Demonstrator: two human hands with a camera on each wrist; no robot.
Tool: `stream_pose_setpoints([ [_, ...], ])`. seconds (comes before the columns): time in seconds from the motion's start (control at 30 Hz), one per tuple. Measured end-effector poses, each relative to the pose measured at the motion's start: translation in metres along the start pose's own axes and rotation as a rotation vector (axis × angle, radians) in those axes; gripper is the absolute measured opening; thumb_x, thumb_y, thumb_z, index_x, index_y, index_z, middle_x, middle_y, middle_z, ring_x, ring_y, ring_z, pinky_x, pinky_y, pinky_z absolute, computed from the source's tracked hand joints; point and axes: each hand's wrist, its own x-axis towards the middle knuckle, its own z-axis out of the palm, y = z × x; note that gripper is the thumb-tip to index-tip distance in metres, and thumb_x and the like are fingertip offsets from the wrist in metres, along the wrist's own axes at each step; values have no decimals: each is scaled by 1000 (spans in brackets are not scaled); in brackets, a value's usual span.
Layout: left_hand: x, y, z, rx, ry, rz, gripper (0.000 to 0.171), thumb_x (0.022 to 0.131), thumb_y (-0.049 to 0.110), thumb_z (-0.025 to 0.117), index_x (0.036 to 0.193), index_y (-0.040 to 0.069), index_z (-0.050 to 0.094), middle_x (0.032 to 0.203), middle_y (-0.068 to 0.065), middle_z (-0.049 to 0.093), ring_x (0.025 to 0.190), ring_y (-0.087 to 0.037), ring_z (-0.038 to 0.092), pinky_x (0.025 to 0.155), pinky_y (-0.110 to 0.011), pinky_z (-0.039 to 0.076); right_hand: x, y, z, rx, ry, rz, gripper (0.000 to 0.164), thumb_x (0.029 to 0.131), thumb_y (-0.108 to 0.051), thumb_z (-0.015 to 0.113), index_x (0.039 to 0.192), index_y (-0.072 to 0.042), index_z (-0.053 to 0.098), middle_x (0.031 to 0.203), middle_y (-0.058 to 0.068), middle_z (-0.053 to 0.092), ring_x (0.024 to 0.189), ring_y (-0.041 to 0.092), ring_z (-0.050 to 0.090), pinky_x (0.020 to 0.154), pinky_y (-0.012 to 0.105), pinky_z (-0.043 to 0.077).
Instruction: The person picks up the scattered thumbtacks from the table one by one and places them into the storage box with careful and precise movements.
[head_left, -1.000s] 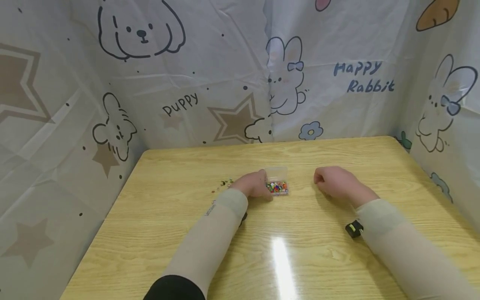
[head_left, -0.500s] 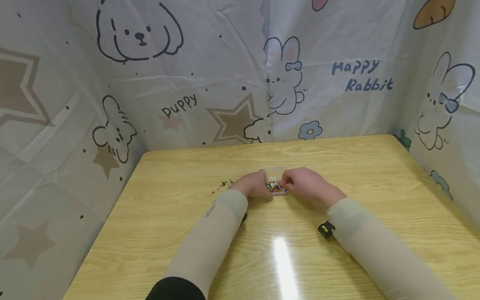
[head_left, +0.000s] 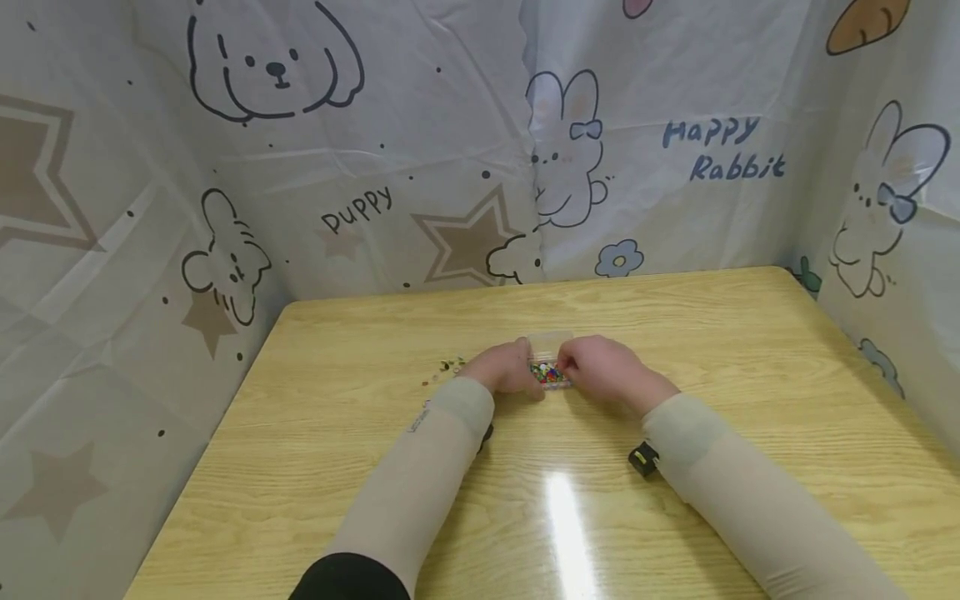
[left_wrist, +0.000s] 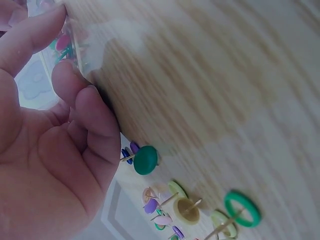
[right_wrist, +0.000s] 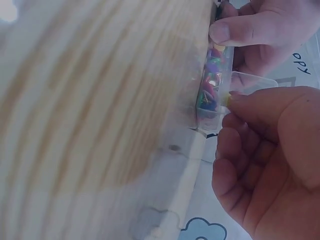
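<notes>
A small clear plastic box [head_left: 555, 386] full of multicoloured thumbtacks [head_left: 546, 372] stands on the table, its clear lid [head_left: 550, 343] hinged back. My left hand [head_left: 501, 368] grips the box at its left end, thumb on the near side. Over the right end of the box is my right hand [head_left: 606, 368]. In the right wrist view its thumb and index finger pinch a small yellow thumbtack [right_wrist: 228, 98] right at the box rim, mostly hidden by the fingertips. Loose thumbtacks, among them a green one [left_wrist: 145, 160], lie beside my left hand.
The wooden table [head_left: 360, 467] has a bright light streak in front of the hands. More scattered thumbtacks [head_left: 450, 365] lie left of the left wrist. A printed cloth [head_left: 450, 167] hangs behind the table and along both sides.
My right hand has moved left from the table's right side to the box, reaching slightly farther over it in the last half second. The left hand stays on the box.
</notes>
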Motion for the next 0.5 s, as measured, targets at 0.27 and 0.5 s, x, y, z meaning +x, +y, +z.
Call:
stream_pose_setpoints([
  [0.27, -1, -1, 1, -40, -9, -13, 69, 75, 42, 77, 128, 15, 41, 111, -5, 57, 96, -21, 53, 85, -42, 47, -22, 29, -18, 49, 27, 80, 13, 93, -16, 57, 98, -14, 68, 90, -1, 65, 78, 16, 54, 75, 42, 48],
  [0.5, -4, 0, 0, -21, 5, -10, 71, 76, 42, 76, 130, 14, 40, 113, -6, 56, 96, -21, 52, 86, -42, 47, -54, 64, -36, 34, -27, 134, 12, 89, -12, 57, 96, -11, 66, 88, 2, 62, 74, 19, 51, 70, 42, 45],
])
